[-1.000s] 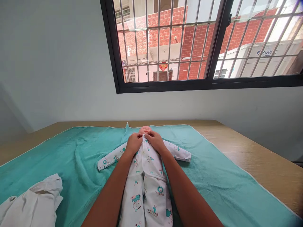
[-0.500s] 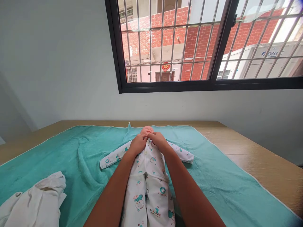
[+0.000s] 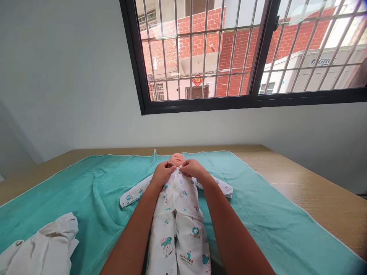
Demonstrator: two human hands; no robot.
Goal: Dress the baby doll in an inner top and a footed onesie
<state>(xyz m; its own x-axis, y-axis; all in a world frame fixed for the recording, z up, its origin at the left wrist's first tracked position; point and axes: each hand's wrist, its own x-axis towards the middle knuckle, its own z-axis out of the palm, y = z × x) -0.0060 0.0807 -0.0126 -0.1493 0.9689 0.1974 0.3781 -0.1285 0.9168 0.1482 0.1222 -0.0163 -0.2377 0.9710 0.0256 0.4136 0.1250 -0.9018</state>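
A baby doll [image 3: 177, 158] lies on its back on a teal towel [image 3: 258, 214], its head toward the wall. It wears a white printed baby top [image 3: 185, 194] with the sleeves spread out sideways, and matching printed trousers [image 3: 191, 244]. At the neck, my left hand [image 3: 163, 172] pinches the left side of the top's collar. Opposite it, my right hand [image 3: 194, 169] has its fingers closed on the collar's right side. Both hands are just below the doll's chin, a small gap between them. The fingertips partly cover the collar edge.
A crumpled white cloth [image 3: 43, 244] lies on the towel at the lower left. Under the towel is a wooden table [image 3: 298, 179], which meets a pale wall [image 3: 86, 95] at the back. Above it is a dark-framed window [image 3: 200, 105] with metal bars.
My hands have moved slightly apart and down from the doll's chin, so more of its face and the collar shows. The camera view has shifted a little.
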